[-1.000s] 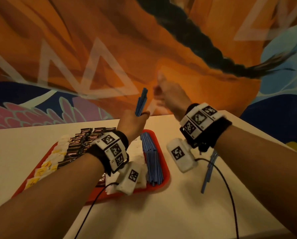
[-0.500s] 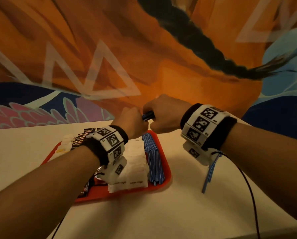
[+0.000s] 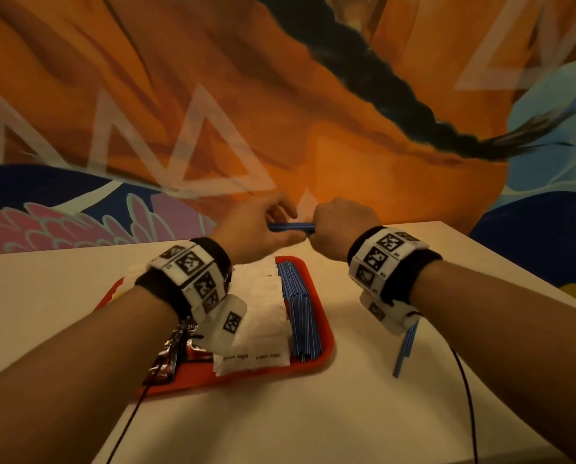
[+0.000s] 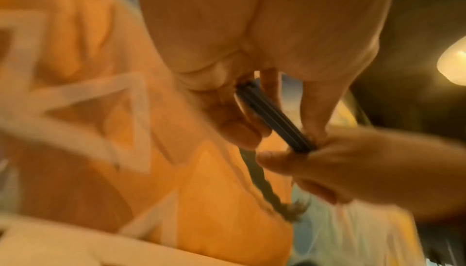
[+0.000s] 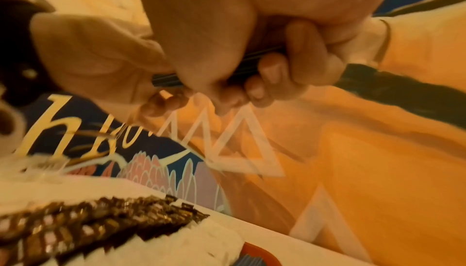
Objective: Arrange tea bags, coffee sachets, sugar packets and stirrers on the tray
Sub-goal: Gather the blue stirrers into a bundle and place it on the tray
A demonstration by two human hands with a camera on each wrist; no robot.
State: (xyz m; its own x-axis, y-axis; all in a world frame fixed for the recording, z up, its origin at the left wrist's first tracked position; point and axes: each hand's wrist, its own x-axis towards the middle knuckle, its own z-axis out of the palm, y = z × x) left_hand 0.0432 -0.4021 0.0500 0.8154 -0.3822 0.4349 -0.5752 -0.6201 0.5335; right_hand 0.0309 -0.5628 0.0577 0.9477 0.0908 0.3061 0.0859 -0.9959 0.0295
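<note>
A small bundle of blue stirrers [image 3: 291, 226] is held level in the air above the far end of the red tray [image 3: 325, 343]. My left hand [image 3: 263, 226] pinches its left end, and my right hand [image 3: 338, 226] grips its right end in a fist. The left wrist view shows the dark bundle [image 4: 273, 119] between both hands; the right wrist view shows it [image 5: 167, 80] inside curled fingers. On the tray lie a row of blue stirrers [image 3: 301, 316], white sugar packets [image 3: 263, 316] and dark coffee sachets [image 3: 169, 353].
The tray sits on a pale table [image 3: 313, 416] against a painted orange wall. Loose blue stirrers [image 3: 405, 349] lie on the table right of the tray, under my right wrist. Cables trail from both wristbands toward the near edge.
A second ago my left hand held the stirrers upright alone while the right hand was raised. The right hand then closed on the bundle, which now lies level between both hands.
</note>
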